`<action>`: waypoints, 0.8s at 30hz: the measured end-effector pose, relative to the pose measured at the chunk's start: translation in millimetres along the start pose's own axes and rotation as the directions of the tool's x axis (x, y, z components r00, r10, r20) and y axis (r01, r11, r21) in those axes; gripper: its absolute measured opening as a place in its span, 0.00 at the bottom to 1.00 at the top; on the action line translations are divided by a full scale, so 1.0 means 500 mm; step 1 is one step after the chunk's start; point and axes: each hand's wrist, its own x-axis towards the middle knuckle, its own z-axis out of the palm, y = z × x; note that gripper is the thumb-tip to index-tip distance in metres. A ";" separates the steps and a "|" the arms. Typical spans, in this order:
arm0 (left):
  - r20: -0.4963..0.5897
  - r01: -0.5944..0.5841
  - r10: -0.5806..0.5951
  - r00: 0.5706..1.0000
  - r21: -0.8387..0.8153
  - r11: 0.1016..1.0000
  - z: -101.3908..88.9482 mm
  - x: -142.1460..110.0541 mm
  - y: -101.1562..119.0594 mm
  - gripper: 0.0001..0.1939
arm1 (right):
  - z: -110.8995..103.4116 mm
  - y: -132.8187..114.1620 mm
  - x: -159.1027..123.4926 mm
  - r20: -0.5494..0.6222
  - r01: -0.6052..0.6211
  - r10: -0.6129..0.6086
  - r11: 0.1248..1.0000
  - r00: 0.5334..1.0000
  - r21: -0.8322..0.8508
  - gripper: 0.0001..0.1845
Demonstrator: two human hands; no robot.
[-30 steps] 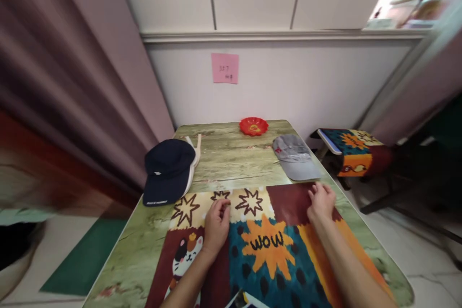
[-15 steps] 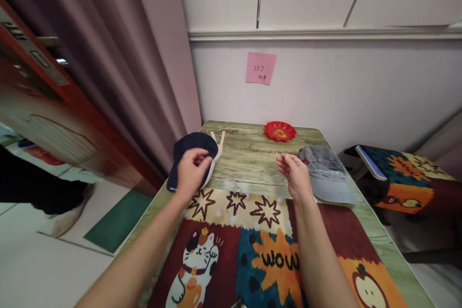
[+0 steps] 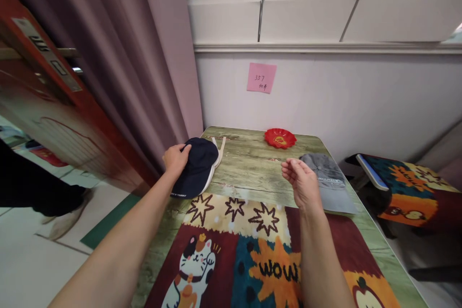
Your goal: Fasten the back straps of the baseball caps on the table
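Observation:
My left hand [image 3: 176, 159] grips the left side of a navy cap [image 3: 199, 166], its thumb on top of the crown and its fingers over the far edge. A white brim edge shows under the navy cap, and light straps [image 3: 224, 143] stick out behind it. My right hand [image 3: 301, 180] hovers above the table, fingers curled in and thumb pressed against them, with nothing visible in it. Just right of it lies a grey cap [image 3: 327, 173], partly hidden by the hand. A patterned mat [image 3: 231, 216] with a cat and "WOW" lies under my forearms.
A red scalloped dish [image 3: 280, 138] stands at the back of the wood-patterned table [image 3: 249, 168]. A pink note [image 3: 262, 77] sticks to the wall. To the right is a stool with a patterned cloth [image 3: 415, 187]. A person's leg and shoe [image 3: 67, 219] show at left.
Both hands have lifted off the mat. My left hand has moved left and taken hold of the navy cap; my right hand has come to the grey cap's left side. The view has turned left.

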 end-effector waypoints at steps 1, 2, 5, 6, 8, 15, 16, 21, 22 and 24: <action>-0.007 -0.013 0.013 1.000 0.012 1.000 -0.006 -0.002 0.001 0.19 | 0.001 -0.001 -0.002 0.012 0.003 -0.003 1.000 1.000 -0.004 0.19; -0.016 -0.023 0.024 1.000 0.029 0.999 -0.013 -0.004 0.002 0.19 | 0.003 -0.003 -0.004 0.022 0.007 -0.007 1.000 1.000 -0.008 0.19; -0.082 -0.072 0.075 0.994 0.036 0.997 -0.030 -0.007 0.004 0.19 | 0.007 -0.008 -0.010 0.033 0.015 -0.014 1.000 0.999 -0.015 0.19; -0.118 -0.091 0.092 0.989 0.010 0.996 -0.035 -0.007 0.007 0.19 | 0.008 -0.009 -0.012 0.034 0.016 -0.016 1.000 0.999 -0.015 0.19; -0.202 -0.127 0.107 0.974 -0.088 0.988 -0.049 -0.005 0.018 0.18 | 0.011 -0.011 -0.015 0.038 0.017 -0.017 1.000 0.999 -0.017 0.19; -0.378 -0.294 0.131 0.916 -0.414 0.861 -0.130 -0.026 0.137 0.16 | 0.026 -0.002 -0.022 0.082 0.042 -0.038 0.998 0.996 -0.045 0.20; -0.378 -0.309 0.134 0.916 -0.452 0.837 -0.141 -0.038 0.161 0.15 | 0.031 0.001 -0.025 0.096 0.043 -0.038 0.998 0.995 -0.049 0.21; -0.267 -0.271 0.117 0.957 -0.669 0.692 -0.155 -0.133 0.264 0.16 | 0.063 0.005 -0.051 0.268 -0.099 0.092 0.995 0.959 0.015 0.27; -0.226 -0.246 0.119 0.967 -0.697 0.674 -0.147 -0.160 0.277 0.16 | 0.069 0.002 -0.057 0.330 -0.170 0.146 0.984 0.932 0.045 0.29; -0.140 -0.188 0.125 0.982 -0.723 0.665 -0.124 -0.218 0.288 0.15 | 0.079 -0.004 -0.066 0.412 -0.284 0.211 0.951 0.887 0.124 0.30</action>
